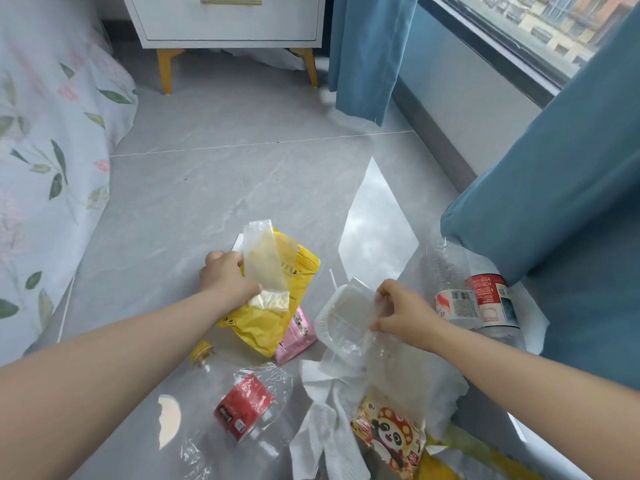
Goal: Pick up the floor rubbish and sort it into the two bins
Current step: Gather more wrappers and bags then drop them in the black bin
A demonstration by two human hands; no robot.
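Hands: the left hand [227, 280] grips a clear wrapper [268, 261], fingers curled round its lower end. The right hand [403, 315] pinches the rim of a tray [346, 320] between thumb and fingertips.
Rubbish: it is spread over the floor [207, 188] along its near edge, from mid-floor to the curtain side.
Yellow bag [266, 323]: it sits just under the wrapper and touches the left hand. Whether it is gripped too, I cannot tell.
Pink packet [299, 336]: partly under the bag's near end.
Bottles: one crushed bottle [242, 407] lies beside the left forearm. More crushed bottle plastic [474, 303] lies at the curtain-side edge.
Tissue [325, 420]: crumpled at the near edge, beside a panda packet [391, 434], with the tray's near end over it.
Bins: not in view.
Step in hand: probably lifting one piece with each hand, ready to carry away.
Doing it well: the tray looks flimsy and clear film hangs at its rim, so a fuller hold with more fingers under the rim would likely be steadier than a pinch. Lift it straight up so the tissue is not dragged along.
Sorting: if the bag comes up with the wrapper, check that both belong in the same bin before letting go.
Risk: thin film may slip out of the fingers.
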